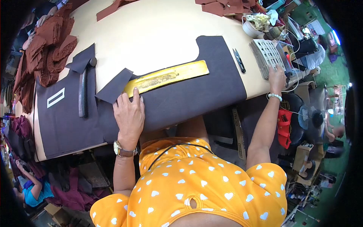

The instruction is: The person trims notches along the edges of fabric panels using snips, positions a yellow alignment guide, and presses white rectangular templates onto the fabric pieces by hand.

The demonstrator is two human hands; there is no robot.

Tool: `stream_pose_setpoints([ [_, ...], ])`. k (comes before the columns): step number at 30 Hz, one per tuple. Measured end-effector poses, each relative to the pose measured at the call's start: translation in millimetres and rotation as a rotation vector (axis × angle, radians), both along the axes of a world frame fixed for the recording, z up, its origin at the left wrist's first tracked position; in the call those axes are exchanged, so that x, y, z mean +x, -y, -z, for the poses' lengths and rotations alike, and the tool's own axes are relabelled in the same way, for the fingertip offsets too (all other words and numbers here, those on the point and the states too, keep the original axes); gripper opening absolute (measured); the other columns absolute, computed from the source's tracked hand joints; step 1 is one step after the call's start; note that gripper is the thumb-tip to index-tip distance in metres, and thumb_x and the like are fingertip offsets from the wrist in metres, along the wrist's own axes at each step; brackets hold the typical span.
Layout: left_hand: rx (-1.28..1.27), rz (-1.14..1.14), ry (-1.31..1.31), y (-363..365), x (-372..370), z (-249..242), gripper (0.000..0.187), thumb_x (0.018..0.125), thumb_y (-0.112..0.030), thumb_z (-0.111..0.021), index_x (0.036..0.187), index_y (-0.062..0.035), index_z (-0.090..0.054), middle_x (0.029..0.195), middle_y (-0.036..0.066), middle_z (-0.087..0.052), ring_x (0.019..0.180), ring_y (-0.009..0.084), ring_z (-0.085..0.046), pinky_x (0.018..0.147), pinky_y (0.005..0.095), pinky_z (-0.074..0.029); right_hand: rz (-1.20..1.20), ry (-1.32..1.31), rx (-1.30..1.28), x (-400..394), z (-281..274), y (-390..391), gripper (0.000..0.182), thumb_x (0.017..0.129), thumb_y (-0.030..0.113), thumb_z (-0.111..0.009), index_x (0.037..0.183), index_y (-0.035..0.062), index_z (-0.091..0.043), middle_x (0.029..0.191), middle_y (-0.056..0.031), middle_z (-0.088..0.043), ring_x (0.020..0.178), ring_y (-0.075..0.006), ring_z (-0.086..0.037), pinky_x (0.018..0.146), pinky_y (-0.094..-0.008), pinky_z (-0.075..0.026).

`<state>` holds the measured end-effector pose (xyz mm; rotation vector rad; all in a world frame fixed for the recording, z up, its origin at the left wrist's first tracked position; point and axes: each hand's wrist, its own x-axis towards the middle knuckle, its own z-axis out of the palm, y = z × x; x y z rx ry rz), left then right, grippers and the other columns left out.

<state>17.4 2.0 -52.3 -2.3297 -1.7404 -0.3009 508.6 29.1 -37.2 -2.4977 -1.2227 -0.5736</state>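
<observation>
My left hand [129, 117] lies on the dark fabric piece [181, 100], fingers stretched out and touching the left end of a yellow strip-shaped template [170, 77] with a dark worn patch. A folded flap of dark fabric [115, 85] lies beside those fingers. At the right table edge, my right hand [277, 78] is at the near end of a stack of pale sheets [266, 53] with printed or cut-out blocks. Its fingers are bent together there; whatever they pinch is too small to make out. Dark thread snips [239, 60] lie between the fabric and the stack.
A hammer [83, 92] and a white rectangular frame [56, 98] rest on another dark fabric piece at left. Reddish-brown fabric [49, 49] is heaped at far left. A white pot [251, 28] and a cable [297, 79] are at right. Another person [32, 189] sits at lower left.
</observation>
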Motion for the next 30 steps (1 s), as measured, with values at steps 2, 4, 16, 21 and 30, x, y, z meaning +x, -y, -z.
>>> stream_pose_setpoints([
  [2, -0.01, -0.007, 0.009, 0, 1, 0, 0.032, 0.086, -0.021, -0.054, 0.114, -0.0058, -0.057, 0.09, 0.013, -0.051, 0.09, 0.0261, -0.05, 0.075, 0.0378, -0.041, 0.104, -0.064, -0.115, -4, -8, 10, 0.04, 0.081, 0.035, -0.058, 0.101, 0.0017, -0.064, 0.104, -0.0225, -0.059, 0.101, -0.0364, -0.055, 0.086, -0.0428, -0.044],
  [4, -0.016, -0.011, 0.007, 0, 2, -1, 0.032, 0.086, -0.02, -0.054, 0.114, -0.0056, -0.057, 0.091, 0.013, -0.051, 0.091, 0.0264, -0.05, 0.075, 0.0376, -0.041, 0.128, -0.075, -0.185, 0, -6, 14, 0.044, 0.078, 0.038, -0.062, 0.103, 0.0011, -0.063, 0.103, -0.0242, -0.059, 0.099, -0.0375, -0.056, 0.084, -0.0437, -0.044],
  [16, 0.031, -0.007, -0.028, 0, 3, 1, 0.032, 0.085, -0.021, -0.054, 0.114, -0.0047, -0.057, 0.092, 0.015, -0.051, 0.093, 0.028, -0.05, 0.081, 0.0378, -0.041, -0.114, -0.338, 0.134, 40, 8, 19, 0.029, 0.08, 0.023, -0.061, 0.097, 0.0, -0.061, 0.086, -0.0175, -0.066, 0.077, -0.0292, -0.063, 0.071, -0.0371, -0.047],
  [21, 0.03, -0.008, -0.027, 0, 3, 0, 0.032, 0.085, -0.021, -0.055, 0.113, -0.0046, -0.057, 0.092, 0.015, -0.051, 0.092, 0.0277, -0.05, 0.08, 0.038, -0.041, -0.167, -0.24, 0.062, 48, -4, 20, 0.028, 0.081, 0.023, -0.059, 0.099, 0.001, -0.061, 0.088, -0.0194, -0.064, 0.081, -0.0311, -0.062, 0.073, -0.039, -0.046],
  [30, 0.014, -0.02, -0.019, 1, 4, 1, 0.033, 0.085, -0.021, -0.055, 0.114, -0.0046, -0.057, 0.092, 0.015, -0.051, 0.092, 0.028, -0.051, 0.079, 0.0377, -0.042, -0.358, -0.096, 0.042, 14, -8, -80, 0.026, 0.08, 0.027, -0.058, 0.093, 0.0064, -0.067, 0.097, -0.0172, -0.062, 0.09, -0.0337, -0.058, 0.08, -0.0416, -0.046],
])
